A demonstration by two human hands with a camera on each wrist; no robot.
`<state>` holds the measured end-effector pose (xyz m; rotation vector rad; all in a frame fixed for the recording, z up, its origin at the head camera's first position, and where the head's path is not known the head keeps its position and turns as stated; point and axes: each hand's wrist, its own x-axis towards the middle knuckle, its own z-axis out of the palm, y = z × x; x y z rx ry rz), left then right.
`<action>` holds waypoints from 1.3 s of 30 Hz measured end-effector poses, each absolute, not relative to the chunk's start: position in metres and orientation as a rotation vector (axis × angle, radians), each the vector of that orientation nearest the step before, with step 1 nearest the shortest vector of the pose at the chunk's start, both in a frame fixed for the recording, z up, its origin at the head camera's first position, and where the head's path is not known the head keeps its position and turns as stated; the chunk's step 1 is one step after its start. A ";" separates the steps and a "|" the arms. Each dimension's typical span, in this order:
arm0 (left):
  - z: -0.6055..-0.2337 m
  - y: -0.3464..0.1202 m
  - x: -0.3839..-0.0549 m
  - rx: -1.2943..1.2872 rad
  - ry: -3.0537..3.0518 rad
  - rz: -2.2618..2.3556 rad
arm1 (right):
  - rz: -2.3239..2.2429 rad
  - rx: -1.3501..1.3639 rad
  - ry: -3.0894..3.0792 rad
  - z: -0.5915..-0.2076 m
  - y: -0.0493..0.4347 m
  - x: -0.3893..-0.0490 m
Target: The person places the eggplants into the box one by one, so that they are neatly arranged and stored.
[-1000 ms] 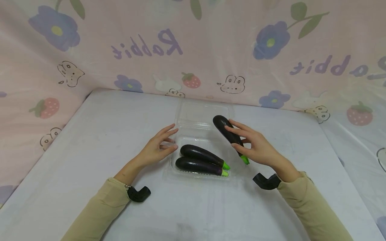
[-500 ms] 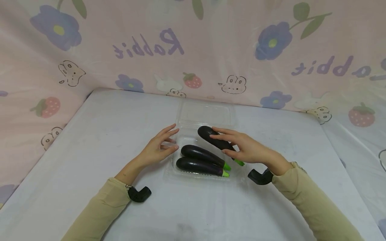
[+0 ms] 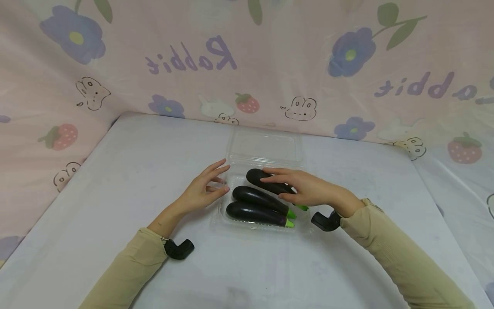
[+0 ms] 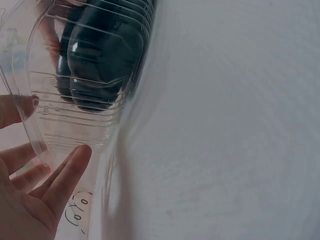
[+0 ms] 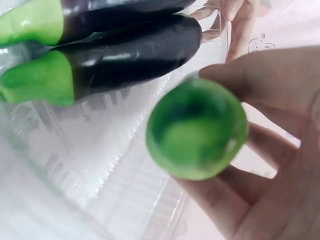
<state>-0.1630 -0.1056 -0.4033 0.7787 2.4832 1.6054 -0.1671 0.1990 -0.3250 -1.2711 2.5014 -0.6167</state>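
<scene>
While right fingers hold it, one green-tipped eggplant gleams black

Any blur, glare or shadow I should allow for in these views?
Right wrist: the held eggplant is blurred at its green end, with glints on the clear container. Left wrist: dimmer, with light streaks along the container's ridges. Head: highlights on the front eggplant, soft shadow beside the right sleeve.

The sleeved left forearm slants in from the near left of the worktop toward its middle, the left hand with fingers spread and loosely bent, thumb apart. The sleeved right forearm crosses from the near right, the right hand pointing toward the left edge, thumb and fingers curved in a grip.
</scene>
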 end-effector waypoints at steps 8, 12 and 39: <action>-0.403 -0.106 -0.163 0.774 2.471 1.614 | -0.515 -1.244 2.473 -0.323 0.188 -0.173; -0.403 -0.106 -0.163 0.765 2.470 1.607 | -0.452 -1.225 2.467 -0.326 0.183 -0.178; -0.401 -0.105 -0.161 0.770 2.468 1.619 | -0.748 -1.155 2.470 -0.333 0.197 -0.177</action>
